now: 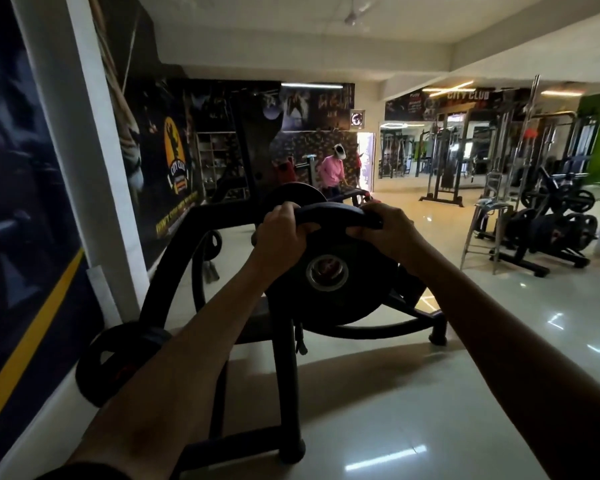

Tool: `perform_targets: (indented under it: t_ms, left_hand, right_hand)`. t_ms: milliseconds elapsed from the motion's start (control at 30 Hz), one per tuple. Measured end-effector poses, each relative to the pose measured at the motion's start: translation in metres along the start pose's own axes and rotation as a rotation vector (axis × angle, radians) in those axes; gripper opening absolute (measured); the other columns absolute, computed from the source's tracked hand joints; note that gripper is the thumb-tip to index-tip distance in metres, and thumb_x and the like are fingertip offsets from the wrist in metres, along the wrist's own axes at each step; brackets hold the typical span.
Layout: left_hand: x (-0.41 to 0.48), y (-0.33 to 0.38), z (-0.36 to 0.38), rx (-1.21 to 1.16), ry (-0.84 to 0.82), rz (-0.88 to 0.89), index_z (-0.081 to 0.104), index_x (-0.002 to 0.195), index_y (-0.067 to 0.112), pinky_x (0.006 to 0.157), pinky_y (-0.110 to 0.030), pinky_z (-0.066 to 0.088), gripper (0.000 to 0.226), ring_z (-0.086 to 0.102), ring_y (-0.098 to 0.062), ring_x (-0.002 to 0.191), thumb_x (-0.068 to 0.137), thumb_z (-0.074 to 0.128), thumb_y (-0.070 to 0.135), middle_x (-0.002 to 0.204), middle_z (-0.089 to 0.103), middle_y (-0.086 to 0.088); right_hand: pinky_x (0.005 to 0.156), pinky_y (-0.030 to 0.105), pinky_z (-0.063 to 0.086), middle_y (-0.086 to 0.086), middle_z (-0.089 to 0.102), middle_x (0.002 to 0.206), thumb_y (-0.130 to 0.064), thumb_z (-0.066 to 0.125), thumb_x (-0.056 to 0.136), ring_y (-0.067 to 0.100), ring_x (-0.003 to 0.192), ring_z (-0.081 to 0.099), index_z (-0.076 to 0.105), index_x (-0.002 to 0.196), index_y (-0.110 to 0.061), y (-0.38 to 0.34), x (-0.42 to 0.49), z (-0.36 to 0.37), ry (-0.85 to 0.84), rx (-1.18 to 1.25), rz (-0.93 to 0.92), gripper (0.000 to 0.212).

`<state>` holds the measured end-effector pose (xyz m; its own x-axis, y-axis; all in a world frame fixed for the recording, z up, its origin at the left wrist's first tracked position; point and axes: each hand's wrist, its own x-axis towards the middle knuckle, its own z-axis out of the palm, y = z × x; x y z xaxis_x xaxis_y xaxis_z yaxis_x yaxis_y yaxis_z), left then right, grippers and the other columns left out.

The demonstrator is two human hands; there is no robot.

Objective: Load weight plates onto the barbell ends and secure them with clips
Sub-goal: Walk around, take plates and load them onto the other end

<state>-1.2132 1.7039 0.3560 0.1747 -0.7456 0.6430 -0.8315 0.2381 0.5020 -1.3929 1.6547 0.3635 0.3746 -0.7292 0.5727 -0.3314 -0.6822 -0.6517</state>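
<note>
Above the black machine frame [286, 375], the weight plate [343, 306] stands upright, face toward the camera. Left hand [281, 233] and right hand [387, 230] wrap curled fingers over its top rim, side by side. The plate's steel-ringed bore [327, 273] lies below and between both grips.

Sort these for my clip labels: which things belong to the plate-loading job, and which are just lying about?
In the job: weight plate, left hand and right hand gripping its top rim, black stand beneath it.
Lying about: plate against the wall, steel stool, far plate rack.
</note>
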Motion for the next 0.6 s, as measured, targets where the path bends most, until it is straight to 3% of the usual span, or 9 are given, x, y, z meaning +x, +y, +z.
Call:
perform_targets:
  t_ms: [100,233,367,500,600]
  left_hand:
    - [0.015,-0.01,0.013,0.017,0.001,0.004,0.05,0.107,-0.002,0.084,-0.05,0.044,0.053,0.052,-0.039,0.099,0.076,0.046,0.041,0.106,0.056,-0.023]
    - [0.036,-0.024,0.026,0.025,0.008,0.024,0.05,0.107,-0.003,0.085,-0.051,0.043,0.035,0.052,-0.039,0.1,0.087,0.057,0.025,0.107,0.056,-0.023]
    - [0.046,-0.032,0.033,0.022,0.045,0.007,0.05,0.108,-0.002,0.087,-0.05,0.043,0.038,0.052,-0.038,0.1,0.085,0.059,0.027,0.107,0.056,-0.022]
    - [0.053,-0.047,0.043,0.053,0.121,0.045,0.051,0.11,-0.004,0.087,-0.049,0.043,0.047,0.052,-0.039,0.101,0.085,0.055,0.035,0.107,0.057,-0.024]
    - [0.057,-0.064,0.055,0.083,0.184,0.094,0.05,0.116,-0.003,0.089,-0.047,0.042,0.066,0.052,-0.037,0.104,0.084,0.036,0.053,0.11,0.058,-0.023]
  right_hand:
    - [0.059,0.01,0.042,0.003,0.057,0.091,-0.012,0.069,0.078,0.013,0.08,0.054,0.058,0.108,-0.006,0.013,0.017,0.001,-0.008,0.014,0.04,0.033]
    - [0.063,0.018,0.046,0.007,0.058,0.092,-0.013,0.067,0.08,0.015,0.078,0.057,0.057,0.107,-0.008,0.024,0.034,0.001,-0.087,0.065,0.062,0.029]
    - [0.06,0.014,0.047,0.006,0.057,0.09,-0.01,0.066,0.08,0.012,0.076,0.056,0.056,0.108,-0.005,0.034,0.048,0.002,-0.126,0.117,0.053,0.03]
    - [0.063,0.008,0.045,-0.005,0.057,0.086,-0.008,0.068,0.078,0.014,0.082,0.057,0.056,0.113,-0.005,0.05,0.068,0.018,-0.058,0.08,-0.01,0.037]
    - [0.085,0.029,0.046,0.011,0.059,0.111,-0.019,0.063,0.083,0.029,0.105,0.054,0.049,0.125,-0.006,0.076,0.082,0.042,0.039,-0.04,-0.158,0.045]
